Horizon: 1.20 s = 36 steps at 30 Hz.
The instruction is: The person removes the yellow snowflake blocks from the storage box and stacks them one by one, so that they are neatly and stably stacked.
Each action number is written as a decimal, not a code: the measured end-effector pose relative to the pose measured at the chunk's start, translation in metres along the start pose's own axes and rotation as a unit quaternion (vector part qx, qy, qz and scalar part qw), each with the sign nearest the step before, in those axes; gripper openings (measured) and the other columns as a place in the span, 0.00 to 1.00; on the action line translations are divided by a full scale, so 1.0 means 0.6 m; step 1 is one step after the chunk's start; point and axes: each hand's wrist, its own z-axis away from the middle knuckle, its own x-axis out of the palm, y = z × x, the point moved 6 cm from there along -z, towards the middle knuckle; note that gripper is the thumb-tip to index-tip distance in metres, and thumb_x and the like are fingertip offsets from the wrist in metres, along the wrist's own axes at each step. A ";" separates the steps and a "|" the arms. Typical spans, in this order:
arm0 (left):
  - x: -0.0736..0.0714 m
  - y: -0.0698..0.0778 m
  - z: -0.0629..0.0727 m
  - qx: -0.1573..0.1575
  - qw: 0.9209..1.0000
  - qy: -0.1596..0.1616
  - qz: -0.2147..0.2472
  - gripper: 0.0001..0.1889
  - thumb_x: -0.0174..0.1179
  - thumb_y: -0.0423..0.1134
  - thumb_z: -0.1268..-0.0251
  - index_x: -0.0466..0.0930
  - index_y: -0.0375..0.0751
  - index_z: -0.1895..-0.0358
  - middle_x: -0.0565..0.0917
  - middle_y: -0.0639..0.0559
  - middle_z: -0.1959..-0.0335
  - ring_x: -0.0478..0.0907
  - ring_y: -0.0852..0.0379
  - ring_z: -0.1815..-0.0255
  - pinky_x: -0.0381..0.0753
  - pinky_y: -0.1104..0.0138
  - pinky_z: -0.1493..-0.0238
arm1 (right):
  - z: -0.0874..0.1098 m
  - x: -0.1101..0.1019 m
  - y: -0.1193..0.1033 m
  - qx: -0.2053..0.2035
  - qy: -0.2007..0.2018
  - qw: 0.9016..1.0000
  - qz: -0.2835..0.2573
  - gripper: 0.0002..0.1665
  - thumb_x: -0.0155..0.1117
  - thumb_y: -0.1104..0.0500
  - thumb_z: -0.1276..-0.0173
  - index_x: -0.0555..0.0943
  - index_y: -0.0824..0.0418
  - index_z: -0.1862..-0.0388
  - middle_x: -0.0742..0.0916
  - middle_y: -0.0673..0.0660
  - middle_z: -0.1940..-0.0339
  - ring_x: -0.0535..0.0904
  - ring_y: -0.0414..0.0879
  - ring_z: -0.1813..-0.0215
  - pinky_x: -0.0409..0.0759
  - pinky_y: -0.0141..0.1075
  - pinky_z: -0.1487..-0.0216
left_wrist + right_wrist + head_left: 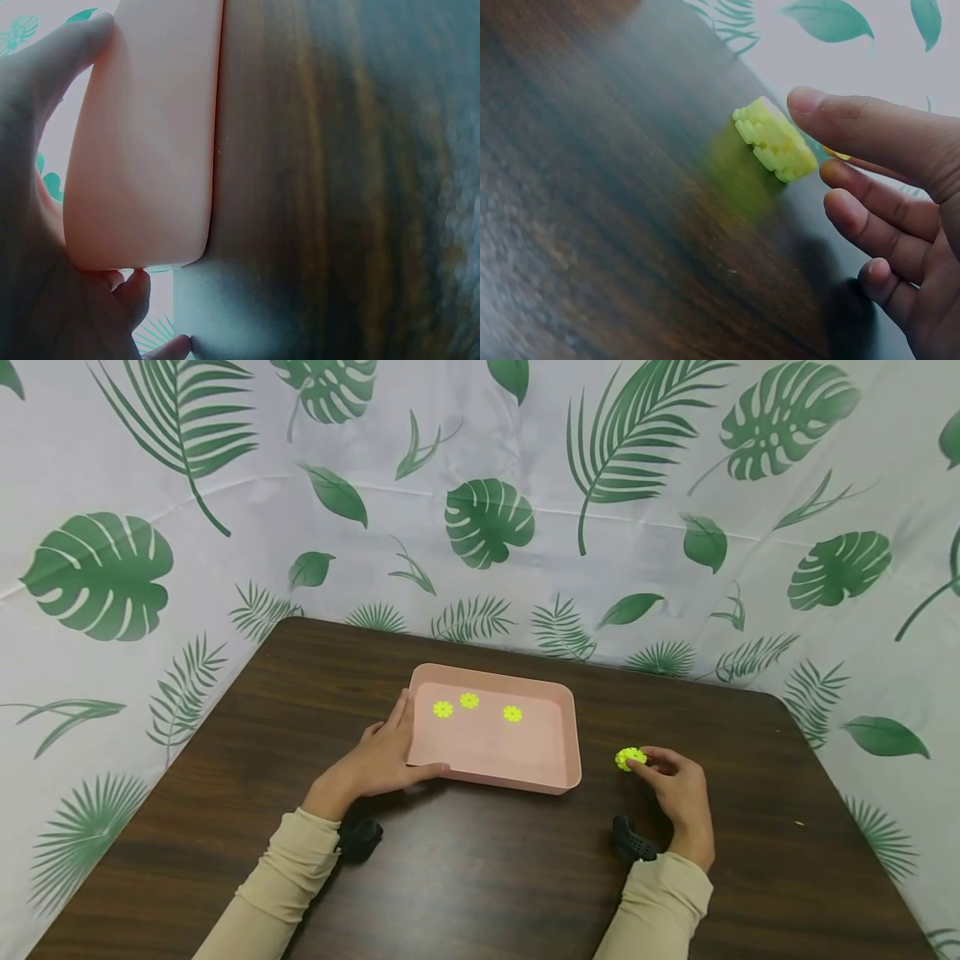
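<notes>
A shallow pink tray (pixel 495 752) sits on the table with three flat yellow-green notched discs inside: two at the left (pixel 442 710) (pixel 469 701), one nearer the middle (pixel 512 714). My left hand (pixel 382 760) spans its near left corner, fingers straight along the left wall, thumb on the front edge. In the left wrist view the thumb touches the rim of the tray (pixel 142 150). To the right of the tray, my right hand (pixel 678 789) pinches a small stack of notched discs (pixel 630 759) at its fingertips. The right wrist view shows the stack (pixel 774 141) edge-on.
The dark wooden table (pixel 480 877) reaches back to a white cloth (pixel 405 527) printed with green leaves. Black wrist devices (pixel 360 841) (pixel 632 839) sit at both cuffs. A tiny pale scrap (pixel 798 823) lies on the table at the right.
</notes>
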 end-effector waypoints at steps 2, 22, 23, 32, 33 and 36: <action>0.000 0.000 0.000 0.000 1.000 0.001 0.000 0.65 0.60 0.73 0.38 0.33 0.31 0.17 0.32 0.34 0.15 0.46 0.36 0.16 0.53 0.31 0.29 | -0.001 0.001 0.000 0.001 -0.003 1.000 0.001 0.29 0.74 0.48 0.30 0.83 0.65 0.38 0.85 0.63 0.44 0.76 0.48 0.52 0.74 0.28 0.59; 0.001 -0.004 -0.002 -0.003 1.000 -0.001 0.000 0.65 0.60 0.73 0.38 0.33 0.32 0.17 0.31 0.34 0.16 0.45 0.37 0.16 0.52 0.31 0.28 | -0.005 0.005 -0.006 -0.022 -0.022 0.999 0.012 0.31 0.76 0.48 0.32 0.84 0.66 0.39 0.85 0.65 0.45 0.77 0.45 0.56 0.74 0.30 0.59; 0.002 -0.004 -0.002 -0.003 1.000 -0.001 0.000 0.65 0.60 0.73 0.38 0.33 0.32 0.17 0.31 0.34 0.16 0.45 0.37 0.16 0.52 0.32 0.28 | -0.005 0.005 -0.006 -0.024 -0.022 0.999 0.013 0.31 0.76 0.48 0.32 0.83 0.66 0.39 0.85 0.65 0.45 0.77 0.45 0.56 0.74 0.31 0.59; 0.002 -0.003 -0.003 -0.003 1.000 0.000 -0.004 0.65 0.59 0.73 0.38 0.34 0.32 0.17 0.32 0.34 0.15 0.45 0.38 0.16 0.53 0.31 0.28 | -0.006 0.005 -0.006 -0.015 -0.020 1.000 0.006 0.31 0.77 0.48 0.33 0.84 0.66 0.39 0.85 0.65 0.47 0.77 0.44 0.57 0.74 0.30 0.60; 0.002 -0.003 -0.003 -0.003 1.000 0.000 -0.004 0.65 0.59 0.73 0.38 0.34 0.31 0.17 0.32 0.33 0.16 0.45 0.38 0.16 0.53 0.31 0.29 | -0.006 0.004 -0.005 -0.013 -0.020 1.000 0.006 0.31 0.77 0.48 0.33 0.84 0.66 0.39 0.85 0.65 0.47 0.76 0.44 0.57 0.74 0.30 0.60; 0.002 -0.004 -0.003 -0.004 1.000 -0.002 -0.004 0.66 0.59 0.74 0.39 0.33 0.31 0.17 0.32 0.33 0.16 0.46 0.38 0.16 0.52 0.31 0.28 | -0.006 0.004 -0.004 -0.008 -0.018 1.000 0.007 0.31 0.76 0.48 0.33 0.84 0.66 0.39 0.85 0.64 0.47 0.76 0.45 0.57 0.74 0.29 0.60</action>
